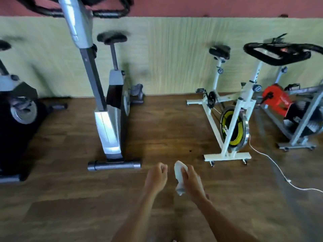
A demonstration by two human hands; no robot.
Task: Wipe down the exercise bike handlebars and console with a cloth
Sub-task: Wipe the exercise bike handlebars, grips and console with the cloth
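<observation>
right hand (190, 180) grip: curled round white cloth (180, 175) | left hand (157, 175): fist, holds nothing

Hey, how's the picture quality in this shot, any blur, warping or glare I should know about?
Head view throughout: motion blur smears the black handlebars and saddle up top; the wide lens bows the wall base and splays the bikes outward; a pale sheen lies on the floor mid-frame; the cloth in the right hand looks fairly sharp.

Brown wooden floor (166, 119), pale green wall (166, 55)
</observation>
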